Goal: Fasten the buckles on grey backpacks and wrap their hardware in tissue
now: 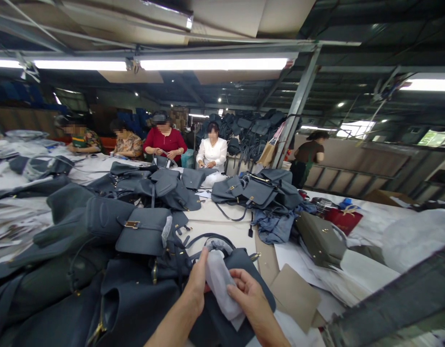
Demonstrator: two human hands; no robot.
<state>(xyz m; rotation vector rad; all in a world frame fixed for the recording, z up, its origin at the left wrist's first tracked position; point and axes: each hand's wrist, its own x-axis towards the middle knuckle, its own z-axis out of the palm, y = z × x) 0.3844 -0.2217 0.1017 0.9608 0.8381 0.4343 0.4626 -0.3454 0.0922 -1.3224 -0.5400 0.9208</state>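
Note:
A translucent white wrapping sheet [220,284] is bunched lengthwise between my two hands, over a dark blue-grey handbag [256,274]. My left hand [199,277] grips its left side, with some of the fingers hidden behind it. My right hand [247,291] is closed, thumb and fingers pinching the sheet's right edge. Just above the sheet, the bag's curved handle [222,245] shows a clear covering. Left of my hands sits another dark handbag [145,231] with a gold clasp on its flap.
Dark bags [74,289] are heaped at left, and another pile [262,190] stands farther back. An olive bag [321,238], brown card [296,294] and a red paper bag [343,219] lie at right. A metal beam [399,299] crosses the lower right. Several people work across the table.

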